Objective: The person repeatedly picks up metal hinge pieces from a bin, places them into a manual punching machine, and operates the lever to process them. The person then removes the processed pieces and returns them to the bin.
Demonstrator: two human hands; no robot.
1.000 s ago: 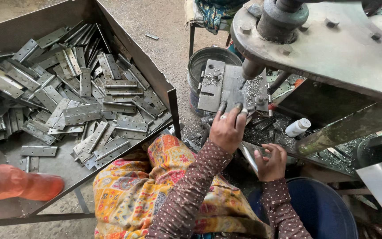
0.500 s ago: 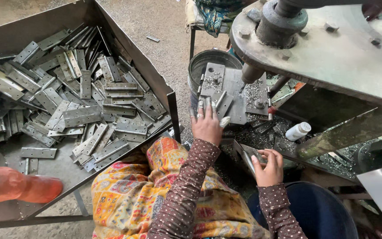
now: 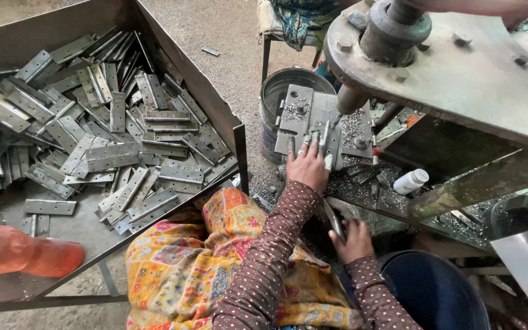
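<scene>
The orange plastic bottle (image 3: 22,252) at the lower left corner of the metal tray (image 3: 215,116) is blurred and runs off the picture's left edge. The tray itself is cut by the left and top edges, so its far corners are out of sight. The right hand (image 3: 352,239) closes over a flat metal piece (image 3: 335,221), whose lower end is hidden in the palm. The left hand (image 3: 307,165) covers the near edge of the drilling jig plate (image 3: 313,116); what lies under its fingers cannot be told. The press head (image 3: 398,27) is cropped at the top edge. The small white bottle (image 3: 410,181) is too small to identify.
</scene>
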